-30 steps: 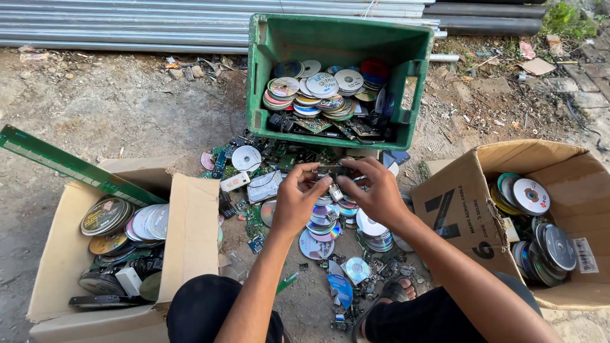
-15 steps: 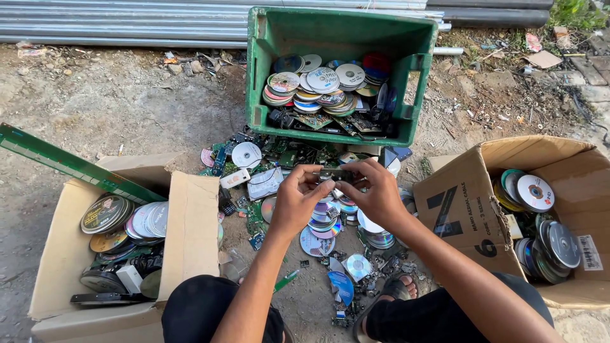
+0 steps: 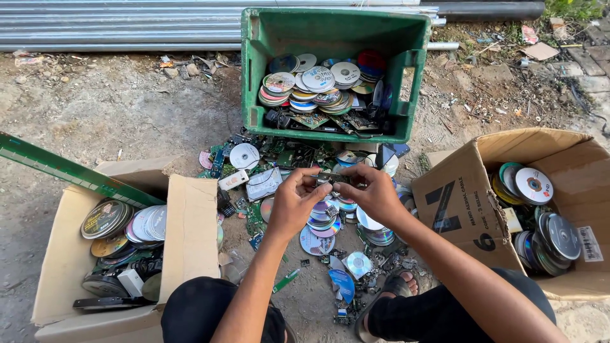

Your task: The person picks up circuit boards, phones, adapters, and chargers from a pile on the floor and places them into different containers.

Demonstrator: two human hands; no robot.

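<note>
While hands [image 3: 333,197] pinch part [image 3: 330,178], green crate [image 3: 254,76] beyond.

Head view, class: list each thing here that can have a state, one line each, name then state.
Green crate: upright, part filled with discs.
Left cardboard box: open, holding discs.
Right cardboard box: open, flaps up, holding discs.
Small dark part: held between both hands.
Left hand: pinching the part.
Right hand: pinching the part.
Loose discs: scattered on the ground.
</note>
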